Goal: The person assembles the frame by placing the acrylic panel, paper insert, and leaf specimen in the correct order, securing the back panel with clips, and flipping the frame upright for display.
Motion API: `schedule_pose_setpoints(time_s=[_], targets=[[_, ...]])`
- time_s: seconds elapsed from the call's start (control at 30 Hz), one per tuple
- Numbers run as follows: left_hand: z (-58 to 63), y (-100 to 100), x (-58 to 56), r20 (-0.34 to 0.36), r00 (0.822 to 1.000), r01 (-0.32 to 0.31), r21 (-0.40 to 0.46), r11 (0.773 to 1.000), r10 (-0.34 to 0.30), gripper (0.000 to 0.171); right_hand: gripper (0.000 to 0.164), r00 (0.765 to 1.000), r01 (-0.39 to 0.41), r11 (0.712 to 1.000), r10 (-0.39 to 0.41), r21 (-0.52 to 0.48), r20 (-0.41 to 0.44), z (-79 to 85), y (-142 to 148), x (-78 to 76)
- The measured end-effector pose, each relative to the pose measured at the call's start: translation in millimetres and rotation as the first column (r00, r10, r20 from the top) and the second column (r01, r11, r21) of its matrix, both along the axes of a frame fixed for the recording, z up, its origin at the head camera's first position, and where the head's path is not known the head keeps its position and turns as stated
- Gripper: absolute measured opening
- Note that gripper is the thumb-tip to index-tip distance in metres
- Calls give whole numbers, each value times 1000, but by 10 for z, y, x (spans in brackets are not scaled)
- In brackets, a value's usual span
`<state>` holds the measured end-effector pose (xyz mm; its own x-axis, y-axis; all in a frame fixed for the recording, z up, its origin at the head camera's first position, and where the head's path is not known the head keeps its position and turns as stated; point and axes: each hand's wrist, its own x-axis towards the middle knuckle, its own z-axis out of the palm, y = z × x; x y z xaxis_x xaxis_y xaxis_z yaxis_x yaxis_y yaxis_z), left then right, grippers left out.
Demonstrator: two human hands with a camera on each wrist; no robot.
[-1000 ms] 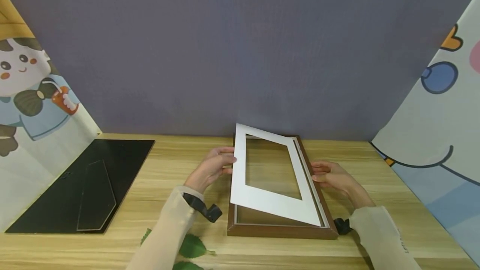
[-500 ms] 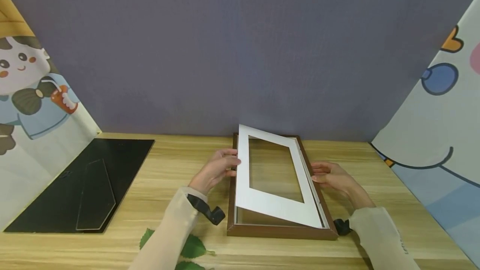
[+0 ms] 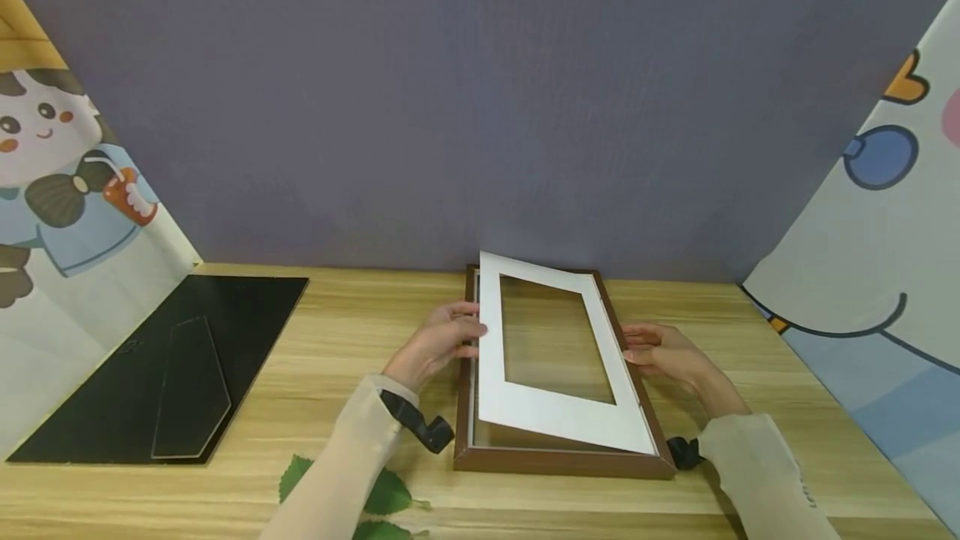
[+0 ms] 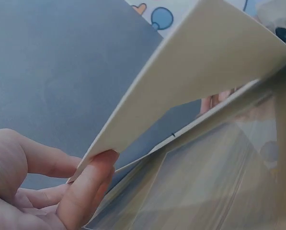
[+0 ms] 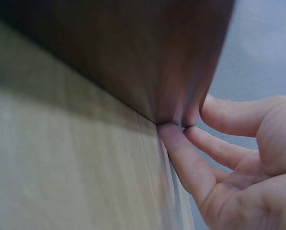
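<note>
A brown picture frame (image 3: pixel 555 462) lies flat on the wooden table, its inner side up. Over it slants a white photo mat (image 3: pixel 492 369) with a rectangular window; the right edge is down by the frame's right rail, the left edge raised. My left hand (image 3: pixel 437 343) pinches that raised edge between thumb and fingers. In the left wrist view the mat's underside (image 4: pixel 181 72) shows above a glossy, see-through pane (image 4: pixel 195 187). My right hand (image 3: pixel 667 354) holds the frame's right rail, fingertips against its outer side (image 5: pixel 128 62) and thumb at the upper edge.
A black backing board (image 3: pixel 247 315) with a fold-out stand (image 3: pixel 191 390) lies at the left. Green leaves (image 3: pixel 386 494) lie partly under my left sleeve. A grey wall panel (image 3: pixel 480 107) rises behind the frame, and cartoon-printed panels flank the table.
My left hand has moved slightly right and lower with the mat, so the mat's right edge now sits closer to the frame's right rail. The right hand has stayed in place.
</note>
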<state>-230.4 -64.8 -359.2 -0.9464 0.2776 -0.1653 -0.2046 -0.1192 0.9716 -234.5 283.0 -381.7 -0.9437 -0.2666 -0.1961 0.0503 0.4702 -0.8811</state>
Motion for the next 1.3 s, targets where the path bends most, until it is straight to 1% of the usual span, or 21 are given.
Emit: schedule_pose_setpoints(time_s=[0.07,0.13,0.27,0.33,0.47,0.57,0.7,0.83,0.93,1.03,1.3], targets=[[-7,11,0,3,1000,-17,-25,1000,18,48,65,1000,-5,1000,5,1,0,2,5,-1],[-16,22,-2,-4,999,-37,-70,997,37,47,65,1000,-12,1000,12,1,-2,4,14,0],[-19,37,2,-38,997,-67,-177,982,61,46,65,1000,-26,1000,26,0,-10,16,30,5],[-27,35,1,-68,996,-75,-224,972,61,46,65,1000,-29,1000,29,-6,-13,23,34,7],[-47,21,-5,-116,992,-86,-323,943,51,48,64,1000,-27,1000,27,-9,-15,35,30,8],[-69,6,-11,-143,989,-94,-376,922,43,49,64,1000,-21,1000,21,-7,-14,45,26,9],[-92,-9,-11,-174,984,-108,-408,906,39,48,64,1000,-21,1000,21,-6,-11,56,21,12],[-108,-8,1,-196,980,-132,-464,876,43,46,64,1000,-22,1000,22,-4,-9,56,18,16],[-123,-1,15,-197,979,-144,-495,857,51,45,64,1000,-23,1000,23,-5,-9,49,19,17],[-137,7,26,-198,979,-151,-503,851,57,45,65,1000,-24,1000,24,-8,-8,43,20,19],[-132,23,50,-196,979,-149,-512,846,54,52,65,1000,-20,1000,20,-11,-5,29,16,22]])
